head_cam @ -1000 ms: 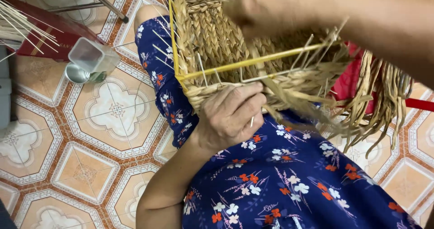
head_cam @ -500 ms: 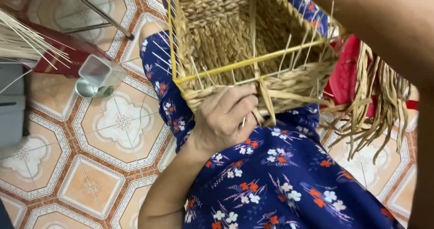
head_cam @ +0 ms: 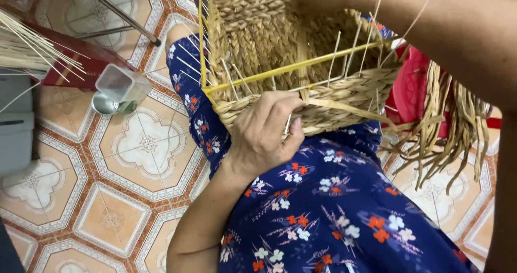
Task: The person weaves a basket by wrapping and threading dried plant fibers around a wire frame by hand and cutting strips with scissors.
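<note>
Left hand point(head_cam: 264, 135) curled against the near wall of a half-woven seagrass basket point(head_cam: 301, 52) that rests on the lap, over the blue floral dress point(head_cam: 334, 213). Fingers bent and closed around the woven edge, thumb pressing at a flat loose strand point(head_cam: 344, 107) that runs off to the right across the wall; looks like a pinch on that strand, though the fingertips are partly hidden. Right arm point(head_cam: 458, 30) crosses the top of the view toward the basket's far side; the right hand itself is out of sight behind the rim and frame edge, so its grip cannot be told. A yellow frame rod point(head_cam: 301, 68) lines the basket's rim, thin pale stakes point(head_cam: 335, 52) stick up through the weave. A bundle of loose seagrass point(head_cam: 452, 127) hangs off the right side over something red point(head_cam: 412, 90). On the patterned tile floor point(head_cam: 124, 165), left: a small clear container point(head_cam: 116, 87), a fan of thin sticks point(head_cam: 27, 49), a grey box point(head_cam: 15, 122)

Risks, as judgement: the strand could slip out from under the thumb and the last row go slack; the upright stakes sit close to the fingers and could poke or snap if the basket tips on the lap; the hanging bundle could tangle with the working strand
</note>
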